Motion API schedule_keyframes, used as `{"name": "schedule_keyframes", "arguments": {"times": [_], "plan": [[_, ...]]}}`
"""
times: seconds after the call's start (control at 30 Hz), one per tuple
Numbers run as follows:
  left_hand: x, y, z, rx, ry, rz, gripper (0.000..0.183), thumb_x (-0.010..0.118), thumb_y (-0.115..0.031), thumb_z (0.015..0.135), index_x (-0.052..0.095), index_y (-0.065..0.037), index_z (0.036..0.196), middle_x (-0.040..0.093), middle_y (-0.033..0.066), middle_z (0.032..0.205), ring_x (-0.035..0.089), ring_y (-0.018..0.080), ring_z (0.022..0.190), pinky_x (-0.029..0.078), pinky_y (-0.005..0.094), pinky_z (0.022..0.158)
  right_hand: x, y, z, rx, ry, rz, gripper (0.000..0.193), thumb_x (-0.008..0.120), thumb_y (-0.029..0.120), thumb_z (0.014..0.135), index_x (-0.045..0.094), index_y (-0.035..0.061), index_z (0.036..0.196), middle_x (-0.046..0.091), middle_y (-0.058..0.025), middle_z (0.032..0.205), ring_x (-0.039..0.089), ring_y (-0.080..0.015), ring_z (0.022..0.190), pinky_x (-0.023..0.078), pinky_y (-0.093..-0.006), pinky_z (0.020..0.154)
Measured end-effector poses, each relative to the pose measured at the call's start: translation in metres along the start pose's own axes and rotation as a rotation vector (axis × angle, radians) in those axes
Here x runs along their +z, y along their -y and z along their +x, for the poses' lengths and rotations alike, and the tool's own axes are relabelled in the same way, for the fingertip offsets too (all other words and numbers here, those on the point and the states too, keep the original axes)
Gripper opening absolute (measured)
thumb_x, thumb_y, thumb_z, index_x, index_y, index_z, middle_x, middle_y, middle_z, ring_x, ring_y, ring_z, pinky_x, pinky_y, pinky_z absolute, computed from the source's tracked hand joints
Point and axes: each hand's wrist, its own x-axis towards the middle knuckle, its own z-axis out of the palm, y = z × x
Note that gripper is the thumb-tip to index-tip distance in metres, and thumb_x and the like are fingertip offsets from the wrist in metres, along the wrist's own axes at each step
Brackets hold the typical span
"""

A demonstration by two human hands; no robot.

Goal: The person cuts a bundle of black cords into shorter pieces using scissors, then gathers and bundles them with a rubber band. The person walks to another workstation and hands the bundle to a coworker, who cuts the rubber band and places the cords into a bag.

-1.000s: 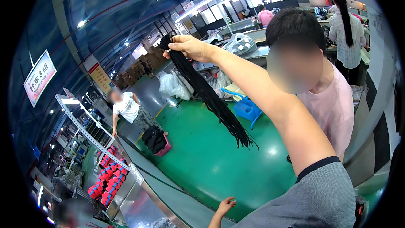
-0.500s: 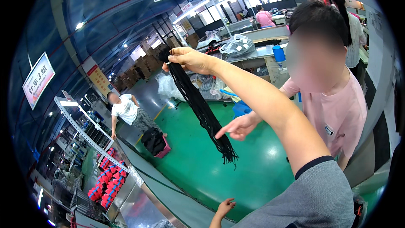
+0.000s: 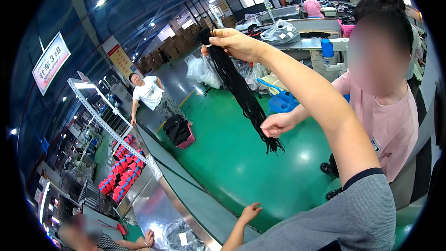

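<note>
High in front of me, my right hand (image 3: 237,44) is closed around the upper end of a bundle of black laces (image 3: 237,86), just by a thin white band. The bundle hangs at a slant, its loose ends spreading at the bottom. A co-worker's hand (image 3: 278,124), from the person in pink on the right, is at the lower strands, fingers curled; whether it grips them I cannot tell. My left hand (image 3: 251,212) is low in the middle, fingers loosely bent and apart, holding nothing.
A grey partition with a metal-edged worktop (image 3: 174,200) runs along the left, bearing clear plastic bags. Red and blue stacked pieces (image 3: 123,172) lie beyond. A person in white stands by a pink basket (image 3: 186,139) of black material. A blue plastic item (image 3: 282,102) stands behind the laces.
The view has shifted, and another person now shows at lower left. The co-worker's pointing finger has curled in at the laces. My right hand still holds the bundle.
</note>
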Motion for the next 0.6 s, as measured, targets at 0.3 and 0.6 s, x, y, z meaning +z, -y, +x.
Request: {"name": "schedule_keyframes", "arguments": {"times": [0.3,0.6], "plan": [[-0.001,0.000,0.000,0.024,-0.018,0.074,0.043,0.063,-0.033,0.084,0.055,-0.011,0.120,0.066,0.0097,0.087,0.062,0.0216,0.081,0.048,0.0326,0.072,0.010,-0.001,0.005,-0.011,0.007,-0.010,0.021,0.051,0.026,0.093,0.057,0.0088,0.104,0.064,-0.0009,0.097,0.057,-0.0056,0.086,0.041,-0.0212,0.072],[-0.002,-0.004,-0.005,0.032,-0.023,0.137,0.044,0.063,-0.034,0.082,0.055,-0.011,0.119,0.066,0.0112,0.091,0.063,0.0257,0.086,0.049,0.0345,0.075,0.026,-0.005,0.005,-0.006,0.075,0.004,0.023,0.051,0.027,0.093,0.057,0.0074,0.103,0.064,-0.0030,0.097,0.058,-0.0077,0.089,0.043,-0.0256,0.082]]}}
